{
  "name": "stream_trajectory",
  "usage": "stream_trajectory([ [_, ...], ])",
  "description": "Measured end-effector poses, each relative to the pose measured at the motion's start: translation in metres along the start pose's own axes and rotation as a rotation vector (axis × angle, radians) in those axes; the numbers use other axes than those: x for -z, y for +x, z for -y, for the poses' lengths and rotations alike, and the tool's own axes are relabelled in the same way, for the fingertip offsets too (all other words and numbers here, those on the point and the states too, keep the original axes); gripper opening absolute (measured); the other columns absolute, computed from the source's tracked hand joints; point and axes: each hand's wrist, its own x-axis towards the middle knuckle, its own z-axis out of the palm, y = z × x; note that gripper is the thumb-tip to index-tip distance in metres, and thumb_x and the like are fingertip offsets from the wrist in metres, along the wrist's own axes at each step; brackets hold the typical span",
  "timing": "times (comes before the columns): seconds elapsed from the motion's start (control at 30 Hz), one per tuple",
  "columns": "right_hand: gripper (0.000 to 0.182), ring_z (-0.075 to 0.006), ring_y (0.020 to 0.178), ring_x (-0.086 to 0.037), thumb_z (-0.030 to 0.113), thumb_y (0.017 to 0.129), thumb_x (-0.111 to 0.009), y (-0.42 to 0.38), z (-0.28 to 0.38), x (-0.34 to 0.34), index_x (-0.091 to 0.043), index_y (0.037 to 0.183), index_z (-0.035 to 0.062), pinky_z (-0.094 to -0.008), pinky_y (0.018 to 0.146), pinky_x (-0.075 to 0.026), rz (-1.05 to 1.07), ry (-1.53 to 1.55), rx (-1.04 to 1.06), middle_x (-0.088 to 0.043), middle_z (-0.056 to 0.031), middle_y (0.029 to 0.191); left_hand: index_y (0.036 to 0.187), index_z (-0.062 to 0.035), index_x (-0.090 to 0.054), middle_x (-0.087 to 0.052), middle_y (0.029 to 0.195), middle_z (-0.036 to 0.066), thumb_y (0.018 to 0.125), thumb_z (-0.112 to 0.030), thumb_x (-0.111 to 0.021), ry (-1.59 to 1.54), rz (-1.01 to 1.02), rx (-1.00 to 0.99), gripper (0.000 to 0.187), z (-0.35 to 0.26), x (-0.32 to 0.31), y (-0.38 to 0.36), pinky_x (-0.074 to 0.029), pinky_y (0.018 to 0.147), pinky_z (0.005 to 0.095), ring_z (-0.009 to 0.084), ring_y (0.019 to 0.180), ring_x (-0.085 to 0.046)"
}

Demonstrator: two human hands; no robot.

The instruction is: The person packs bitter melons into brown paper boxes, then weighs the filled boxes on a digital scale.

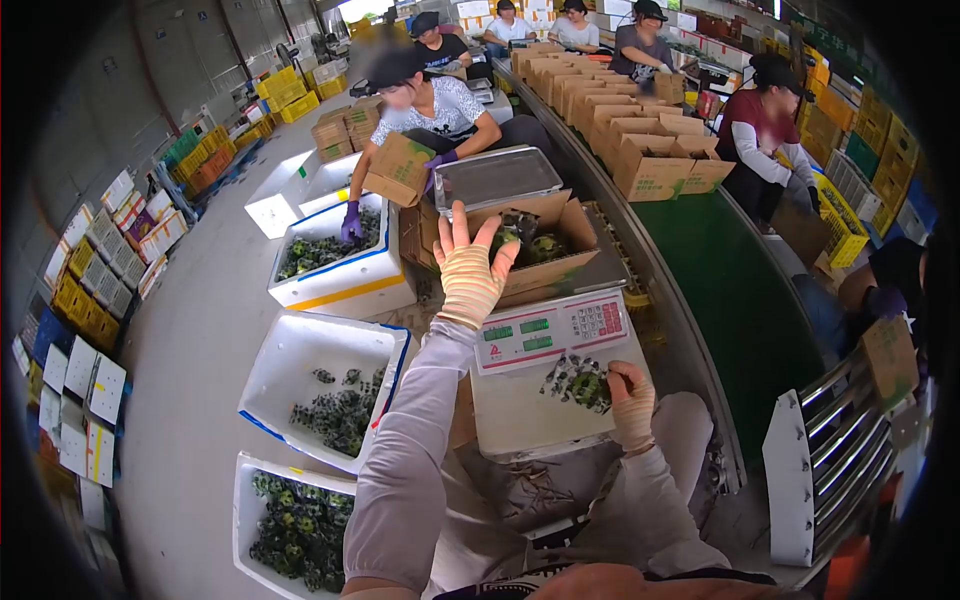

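My left hand (472, 275), in a ribbed fingerless glove, reaches forward with its fingers spread. It overlaps the near left corner of an open cardboard box (560, 270) with dark and green fruit (545, 245) inside. Over the pale plate of a weighing scale (515, 410), my right hand (632, 405) has its fingers pinched at the right end of a bunch of small dark and green fruit (580, 383), which looks like grapes. The scale's panel (550, 330) has green displays and a keypad, and stands just beyond the bunch.
White foam boxes (285, 370) of loose dark fruit stand at my left. Across from me, a person with purple gloves (352, 222) holds a small carton (398, 170). A green conveyor belt (735, 280) carrying cartons (660, 160) runs on the right, beside metal rollers (845, 450).
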Motion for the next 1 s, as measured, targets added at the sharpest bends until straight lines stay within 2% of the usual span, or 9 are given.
stream_trajectory([
  [0.1,0.018,-0.0067,0.075,-0.050,-0.001,0.088,-0.060,-0.014,-0.048,-0.010,-0.065,0.104,0.0023,-0.0213,0.065,-0.043,0.123,0.057,-0.197,-0.058,-0.0005,0.091,0.129,-0.0192,-0.056,-0.028,0.150,0.021,0.085,-0.041,-0.066,-0.029,-0.007,0.034,0.050,-0.004,0.001,-0.002,-0.029,0.104,0.0592,0.0476,0.132,-0.031],
  [0.17,0.024,-0.0109,0.081,-0.053,0.000,0.085,-0.063,-0.015,-0.073,-0.013,-0.065,0.109,0.0053,-0.0239,0.067,-0.044,0.232,-0.307,-0.028,-0.055,-0.0068,0.105,0.133,-0.0147,-0.052,-0.033,0.147,0.022,0.086,-0.036,-0.066,-0.167,-0.114,0.057,0.054,-0.002,-0.004,-0.002,-0.033,0.104,0.0537,0.0464,0.130,-0.034],
  [0.2,0.024,-0.0109,0.081,-0.053,0.000,0.085,-0.063,-0.014,-0.081,-0.012,-0.065,0.109,0.0053,-0.0239,0.067,-0.044,0.235,-0.308,-0.031,-0.055,-0.0068,0.105,0.133,-0.0147,-0.052,-0.033,0.147,0.022,0.086,-0.036,-0.066,-0.166,-0.113,0.060,0.054,-0.001,-0.005,-0.004,-0.033,0.104,0.0537,0.0464,0.130,-0.034],
  [0.3,0.033,-0.0159,0.088,-0.054,0.000,0.082,-0.064,-0.015,-0.093,0.000,-0.064,0.114,0.0089,-0.0265,0.071,-0.047,0.250,0.006,-0.344,-0.051,-0.0108,0.115,0.136,-0.0105,-0.048,-0.036,0.144,0.025,0.087,-0.032,-0.066,-0.248,-0.142,0.084,0.056,-0.002,-0.006,-0.008,-0.036,0.103,0.0492,0.0460,0.128,-0.038],
  [0.37,0.036,-0.0194,0.094,-0.054,0.000,0.082,-0.064,-0.014,-0.051,-0.002,-0.063,0.116,0.0095,-0.0285,0.075,-0.049,0.292,-0.300,-0.128,-0.053,-0.0099,0.114,0.139,-0.0087,-0.044,-0.036,0.143,0.028,0.090,-0.029,-0.064,-0.375,-0.181,0.116,0.057,-0.006,-0.002,-0.009,-0.037,0.104,0.0473,0.0459,0.128,-0.039],
  [0.47,0.039,-0.0217,0.100,-0.054,0.000,0.082,-0.065,-0.007,-0.047,0.007,-0.061,0.119,0.0105,-0.0304,0.078,-0.050,0.337,-0.365,-0.027,-0.054,-0.0084,0.114,0.140,-0.0078,-0.042,-0.035,0.143,0.028,0.092,-0.029,-0.062,-0.473,-0.197,0.151,0.056,-0.005,-0.004,-0.011,-0.037,0.104,0.0452,0.0449,0.129,-0.039],
  [0.8,0.039,-0.0198,0.099,-0.055,-0.001,0.082,-0.065,0.034,-0.009,0.008,-0.059,0.120,0.0092,-0.0296,0.083,-0.047,0.289,-0.266,-0.008,-0.056,-0.0074,0.111,0.143,-0.0043,-0.037,-0.037,0.143,0.020,0.095,-0.026,-0.059,-0.781,-0.172,0.285,0.057,0.007,0.001,-0.023,-0.030,0.109,0.0367,0.0314,0.132,-0.039],
  [0.9,0.036,-0.0140,0.103,-0.056,0.009,0.091,-0.063,0.053,0.001,0.001,-0.055,0.126,0.0040,-0.0288,0.088,-0.046,0.343,-0.168,0.070,-0.057,-0.0041,0.114,0.144,-0.0029,-0.035,-0.039,0.143,0.015,0.095,-0.029,-0.061,-0.939,-0.128,0.329,0.061,0.011,-0.002,-0.023,-0.029,0.110,0.0342,0.0251,0.131,-0.038],
  [1.0,0.047,-0.0133,0.106,-0.055,0.033,0.096,-0.059,0.090,0.037,-0.019,-0.053,0.129,0.0008,-0.0296,0.091,-0.045,0.146,0.155,0.007,-0.057,-0.0050,0.120,0.144,-0.0027,-0.036,-0.043,0.141,0.010,0.092,-0.035,-0.064,-1.112,-0.064,0.439,0.067,0.011,0.003,-0.020,-0.028,0.110,0.0322,0.0203,0.129,-0.039],
])
